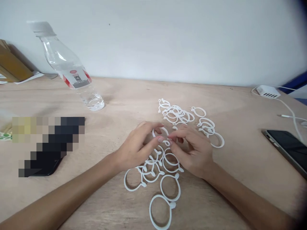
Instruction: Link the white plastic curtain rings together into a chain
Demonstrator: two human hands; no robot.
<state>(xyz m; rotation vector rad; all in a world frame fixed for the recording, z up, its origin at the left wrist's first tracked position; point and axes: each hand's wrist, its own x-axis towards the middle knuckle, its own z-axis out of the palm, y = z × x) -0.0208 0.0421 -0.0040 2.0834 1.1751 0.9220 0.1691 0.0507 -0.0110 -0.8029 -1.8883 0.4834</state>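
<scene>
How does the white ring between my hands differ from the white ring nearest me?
The held ring is in the left hand; the nearest ring lies on the wooden tabletop. The left hand partly covers the held ring; the nearest ring is uncovered. Both are white.

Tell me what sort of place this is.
Probably an indoor desk or workspace: a light brown wooden tabletop against a plain pale wall, with a white rectangular plastic box with dark slots on it, perhaps a charging hub.
</scene>
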